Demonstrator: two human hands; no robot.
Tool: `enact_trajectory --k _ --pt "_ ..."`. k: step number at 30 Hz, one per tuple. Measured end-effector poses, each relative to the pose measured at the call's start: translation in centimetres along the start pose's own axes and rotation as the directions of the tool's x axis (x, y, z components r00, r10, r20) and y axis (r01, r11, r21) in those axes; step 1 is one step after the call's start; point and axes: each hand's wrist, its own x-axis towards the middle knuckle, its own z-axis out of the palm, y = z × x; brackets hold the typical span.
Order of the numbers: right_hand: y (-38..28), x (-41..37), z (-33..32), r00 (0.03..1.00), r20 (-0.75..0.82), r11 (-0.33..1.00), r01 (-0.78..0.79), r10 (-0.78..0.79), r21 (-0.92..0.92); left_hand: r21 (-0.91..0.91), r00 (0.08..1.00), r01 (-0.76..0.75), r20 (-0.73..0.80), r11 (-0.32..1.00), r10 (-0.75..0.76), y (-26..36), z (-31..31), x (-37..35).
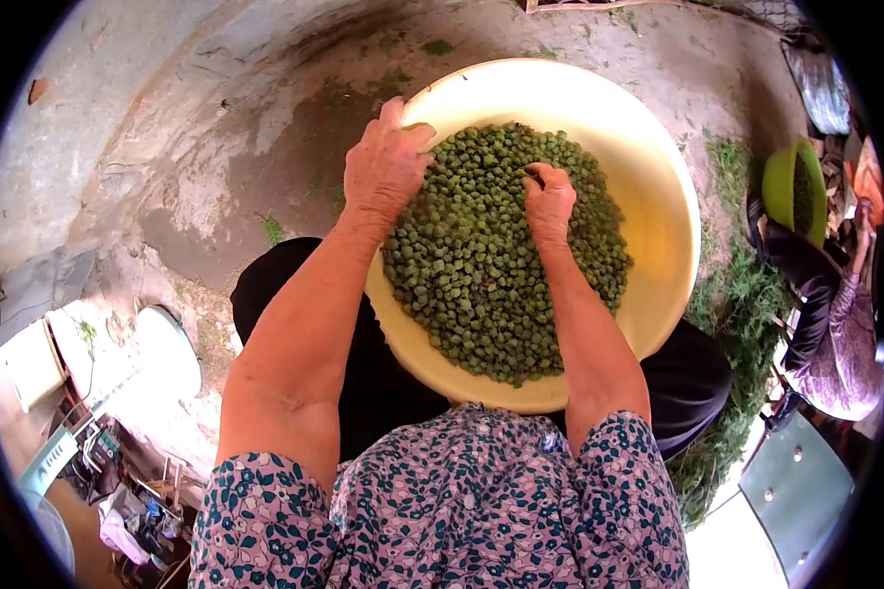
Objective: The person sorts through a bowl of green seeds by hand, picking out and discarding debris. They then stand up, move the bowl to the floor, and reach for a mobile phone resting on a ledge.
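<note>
A large yellow plastic basin point(663, 245) sits between my knees, tilted slightly. It holds a heap of small, round, green pods or fruits point(491, 265), whose exact kind I cannot make out. At the upper left, my left hand point(385, 167) is closed on the basin's rim. My right hand point(550, 201) is over the heap, its fingers curled in a pinch. Whatever lies between those fingertips is too small to name.
To the right sits another person point(845, 334) beside a green basin point(805, 191) with dark contents. Green plant stalks point(732, 324) lie on the ground near my right knee. A green chair point(796, 491) stands lower right; assorted clutter point(133, 510) lies lower left.
</note>
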Motion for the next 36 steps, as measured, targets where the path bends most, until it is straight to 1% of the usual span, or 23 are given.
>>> enact_trajectory --k 1,3,4,6,10,12,13,14,15,16,17,18,20,21,24,26,27,28,29,31,33,35,36 --pt "0.0 0.1 0.5 0.998 0.026 0.997 0.05 -0.048 -0.066 0.002 1.0 0.002 0.0 1.0 -0.002 -0.1 0.1 0.0" --pt "0.2 0.3 1.5 0.998 0.033 0.997 0.06 -0.058 -0.043 0.017 0.997 -0.041 -0.069 0.999 0.042 -0.2 0.2 -0.1" --pt "0.3 0.5 1.8 0.997 0.034 0.99 0.072 -0.068 -0.121 0.02 0.997 -0.039 -0.069 0.999 0.041 -0.2 0.2 0.0" --pt "0.3 0.8 2.2 0.995 0.077 0.965 0.077 -0.06 -0.251 -0.011 1.0 0.002 0.003 1.0 -0.002 -0.2 -0.1 0.0" --pt "0.4 1.2 1.8 0.991 0.127 0.959 0.081 -0.047 -0.272 -0.022 1.0 0.014 0.015 1.0 -0.014 -0.1 -0.3 0.1" --pt "0.3 0.9 1.2 0.991 0.125 0.993 -0.036 0.05 -0.113 0.022 0.995 -0.05 -0.088 0.999 0.052 -0.2 0.0 0.0" --pt "0.1 0.6 0.6 0.992 0.119 0.992 -0.034 0.048 -0.119 0.016 0.994 -0.055 -0.091 0.998 0.056 -0.2 0.0 0.0" --pt "-0.2 0.2 0.1 0.965 0.153 0.975 -0.221 0.214 0.029 0.017 0.996 -0.044 -0.079 0.999 0.045 -0.2 -0.1 -0.1" --pt "-0.8 -0.2 -0.6 0.908 0.21 0.9 -0.4 0.363 0.171 0.019 0.997 -0.035 -0.068 0.999 0.037 -0.2 -0.2 0.0" --pt "-1.7 -0.7 -1.7 0.879 0.255 0.866 -0.456 0.402 0.206 0.015 0.996 -0.046 -0.073 0.999 0.047 -0.2 -0.2 0.0" --pt "-2.2 -1.9 -2.2 0.915 0.245 0.87 -0.388 0.322 0.305 0.017 0.997 -0.03 -0.064 0.999 0.031 -0.1 -0.2 -0.1" --pt "-0.9 -3.0 -1.9 0.962 0.193 0.948 -0.235 0.195 0.213 0.019 0.998 -0.015 -0.056 1.0 0.016 0.0 -0.2 -0.1" --pt "-1.9 -5.8 -2.9 0.943 0.305 0.969 -0.19 0.134 0.161 0.001 1.0 0.008 -0.028 1.0 -0.008 0.0 -0.3 0.0" --pt "-2.6 -7.2 -3.4 0.944 0.309 0.966 -0.181 0.117 0.186 -0.006 0.999 0.046 0.007 0.999 -0.046 0.1 -0.3 0.0" --pt "-4.4 -10.3 -5.5 0.929 0.347 0.964 -0.202 0.131 0.176 -0.044 0.998 0.066 -0.017 0.997 -0.067 0.5 -0.4 -0.1" --pt "-5.6 -11.3 -7.2 0.845 0.417 0.791 -0.493 0.336 0.362 -0.046 0.997 0.072 -0.023 0.996 -0.073 0.7 0.1 -0.6" --pt "-5.4 -11.7 -7.7 0.847 0.412 0.788 -0.492 0.335 0.37 0.047 0.989 -0.006 -0.148 0.999 0.013 0.8 0.2 -1.0" --pt "-5.1 -11.9 -8.3 0.81 0.422 0.696 -0.575 0.408 0.43 0.147 0.958 -0.072 -0.264 0.986 0.11 1.0 0.4 -1.4" --pt "-4.9 -12.2 -8.8 0.765 0.438 0.592 -0.644 0.473 0.485 0.154 0.956 -0.081 -0.268 0.985 0.121 1.4 0.5 -1.8" --pt "-5.1 -12.7 -10.0 0.77 0.412 0.593 -0.638 0.487 0.491 0.1 0.936 -0.209 -0.266 0.973 0.229 3.0 0.2 -3.2" --pt "-5.0 -13.4 -10.8 0.771 0.393 0.652 -0.635 0.502 0.415 0.133 0.932 -0.237 -0.25 0.962 0.264 4.7 1.1 -4.8" --pt "-4.8 -14.3 -11.3 0.771 0.395 0.681 -0.631 0.499 0.372 0.012 0.94 -0.288 -0.185 0.957 0.286 6.0 1.2 -7.4" --pt "-4.4 -14.9 -11.5 0.828 0.403 0.826 -0.509 0.391 0.244 0.015 0.94 -0.292 -0.18 0.956 0.289 6.6 1.2 -8.5"
